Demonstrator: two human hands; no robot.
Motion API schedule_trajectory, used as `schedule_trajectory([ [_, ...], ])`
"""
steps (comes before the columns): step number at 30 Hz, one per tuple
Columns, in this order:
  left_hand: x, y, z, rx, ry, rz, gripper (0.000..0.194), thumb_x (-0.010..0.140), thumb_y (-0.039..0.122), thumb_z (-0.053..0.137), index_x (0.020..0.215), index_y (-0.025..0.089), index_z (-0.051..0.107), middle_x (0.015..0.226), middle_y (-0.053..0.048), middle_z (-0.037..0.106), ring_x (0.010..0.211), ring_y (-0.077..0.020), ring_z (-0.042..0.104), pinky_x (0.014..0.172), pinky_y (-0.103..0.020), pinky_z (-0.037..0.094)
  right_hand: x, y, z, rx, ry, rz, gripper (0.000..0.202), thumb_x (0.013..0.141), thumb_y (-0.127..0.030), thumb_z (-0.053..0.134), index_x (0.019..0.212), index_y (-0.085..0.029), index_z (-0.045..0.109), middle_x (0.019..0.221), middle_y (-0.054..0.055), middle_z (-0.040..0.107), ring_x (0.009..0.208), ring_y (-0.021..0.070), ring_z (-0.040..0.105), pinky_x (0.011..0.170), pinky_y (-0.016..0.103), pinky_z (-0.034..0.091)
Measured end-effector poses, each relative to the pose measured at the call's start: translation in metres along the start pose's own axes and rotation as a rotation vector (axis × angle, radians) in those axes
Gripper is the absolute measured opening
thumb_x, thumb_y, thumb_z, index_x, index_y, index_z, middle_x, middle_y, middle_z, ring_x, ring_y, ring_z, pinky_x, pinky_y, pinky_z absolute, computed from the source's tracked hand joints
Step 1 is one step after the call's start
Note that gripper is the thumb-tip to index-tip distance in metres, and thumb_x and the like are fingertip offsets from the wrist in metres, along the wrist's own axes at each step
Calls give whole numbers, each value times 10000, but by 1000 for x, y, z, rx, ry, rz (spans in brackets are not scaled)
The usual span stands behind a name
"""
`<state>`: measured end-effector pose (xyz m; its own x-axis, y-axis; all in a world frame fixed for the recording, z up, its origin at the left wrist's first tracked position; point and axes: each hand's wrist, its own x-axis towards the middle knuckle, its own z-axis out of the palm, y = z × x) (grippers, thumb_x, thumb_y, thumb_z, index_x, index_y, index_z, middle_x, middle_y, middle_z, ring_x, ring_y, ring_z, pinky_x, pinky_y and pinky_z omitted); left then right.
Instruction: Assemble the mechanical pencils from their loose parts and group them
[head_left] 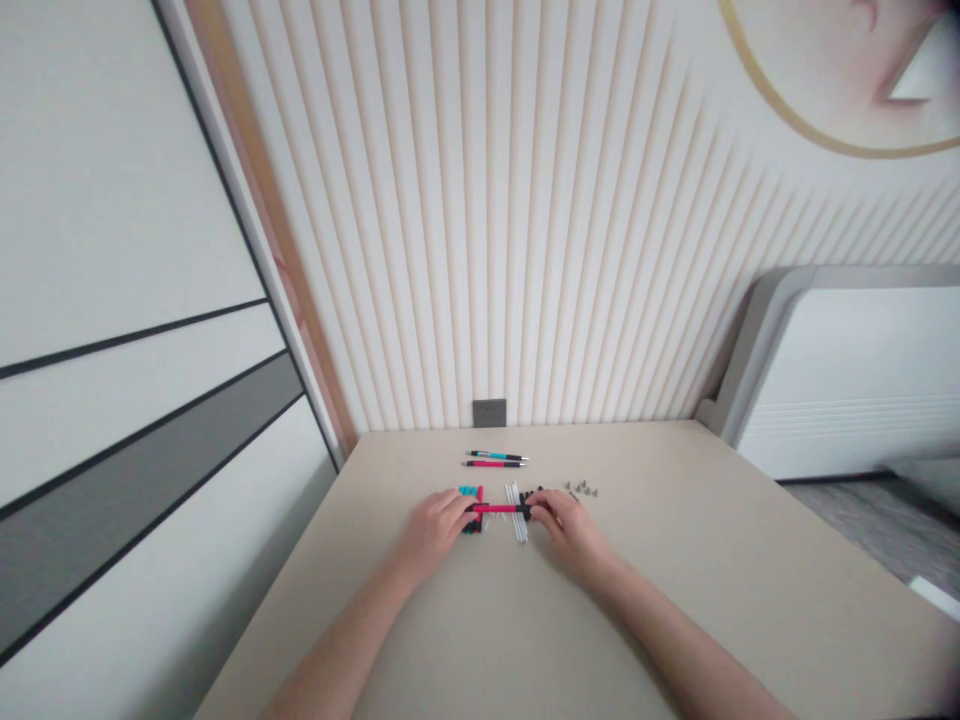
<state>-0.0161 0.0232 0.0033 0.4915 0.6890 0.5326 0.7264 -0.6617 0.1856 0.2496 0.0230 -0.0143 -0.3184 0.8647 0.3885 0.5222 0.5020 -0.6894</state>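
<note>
Here, a smooth beige table (675,600) against a ribbed, cream slatted wall (525,220), with a grey socket plate (489,412) just above the table's far edge. Left of the table, flat white panels with dark stripes (112,400); right of it, a rounded grey and white padded shape (847,370), cut off by the frame. At mid-table, a slim pink pen barrel (501,509) lying crosswise, pinched at both ends: left hand (435,530) curled closed around its black left end, right hand (571,525) closed on its black right end, fingertips only, palms down near the table. Under and beside the barrel, thin white refill tubes (516,505), teal and black pieces (469,492) half hidden by the left fingers. Farther back on the table, two finished pens (495,460), one teal, one pink, lying parallel. Right of the tubes, tiny grey metal bits (583,489), too small to make out. Both forearms bare, cut off at the bottom edge.
</note>
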Motion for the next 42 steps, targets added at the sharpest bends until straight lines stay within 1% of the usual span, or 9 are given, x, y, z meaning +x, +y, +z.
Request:
schedule_trajectory([
  [3, 0, 0, -3, -15, 15, 0, 287, 988, 354, 406, 1050, 200, 640, 918, -62, 676, 849, -186, 629, 764, -309, 515, 1, 2, 2, 115, -3, 73, 340, 975, -395, 390, 920, -191, 656, 803, 30, 666, 748, 161, 590, 696, 261, 419],
  [8, -1, -2, -4, -29, 13, 12, 262, 989, 335, 416, 1049, 205, 635, 901, -49, 688, 814, -171, 632, 747, -290, 501, 2, 6, 2, 35, -38, 170, 471, 974, -467, 347, 706, -177, 604, 600, -4, 580, 568, 132, 509, 572, 243, 345],
  [16, -1, -2, 0, -103, -1, 15, 311, 993, 379, 390, 1065, 208, 640, 875, -52, 692, 778, -159, 640, 722, -266, 510, 3, 1, -10, -18, -1, 90, 422, 965, -393, 397, 644, -186, 578, 651, 8, 612, 631, 140, 543, 633, 250, 373],
  [21, 0, -2, -1, -122, -33, -5, 375, 998, 402, 357, 987, 188, 665, 726, -42, 662, 678, -155, 621, 666, -264, 508, 2, -3, -16, 10, 54, 20, 275, 931, -365, 479, 814, -206, 670, 794, 43, 675, 771, 182, 594, 731, 291, 433],
  [25, -2, -4, 1, -142, 9, -48, 324, 992, 380, 383, 1063, 203, 644, 855, -55, 694, 775, -164, 645, 719, -277, 520, 2, -4, -16, 47, 67, 41, 283, 899, -408, 536, 1049, -205, 666, 902, 66, 686, 806, 190, 598, 730, 301, 460],
  [29, -3, -6, 2, -144, 4, -49, 313, 988, 376, 393, 1078, 205, 639, 876, -54, 700, 788, -166, 650, 723, -276, 523, 3, -2, -14, 105, 16, 86, 387, 966, -397, 389, 899, -169, 694, 772, 51, 676, 703, 159, 585, 677, 276, 444],
  [31, -3, -7, 3, -133, 1, -43, 317, 987, 382, 395, 1073, 203, 643, 881, -58, 702, 789, -168, 653, 729, -278, 524, 3, -1, -13, 120, 19, 98, 349, 944, -393, 440, 850, -172, 693, 764, 40, 676, 684, 154, 570, 675, 275, 436],
  [36, -3, -6, 3, -142, 3, -49, 319, 992, 364, 389, 1091, 188, 635, 871, -66, 697, 763, -161, 646, 715, -271, 522, 3, -3, -13, 205, 85, 157, 291, 877, -418, 545, 989, -183, 675, 837, 40, 688, 726, 168, 573, 682, 285, 456],
  [42, -2, -2, 0, -137, -6, -43, 339, 998, 363, 361, 1031, 183, 646, 762, -47, 666, 687, -150, 619, 668, -258, 504, 3, -1, -11, 242, 121, 158, 285, 880, -420, 531, 929, -186, 688, 853, 47, 691, 722, 171, 572, 689, 299, 467],
])
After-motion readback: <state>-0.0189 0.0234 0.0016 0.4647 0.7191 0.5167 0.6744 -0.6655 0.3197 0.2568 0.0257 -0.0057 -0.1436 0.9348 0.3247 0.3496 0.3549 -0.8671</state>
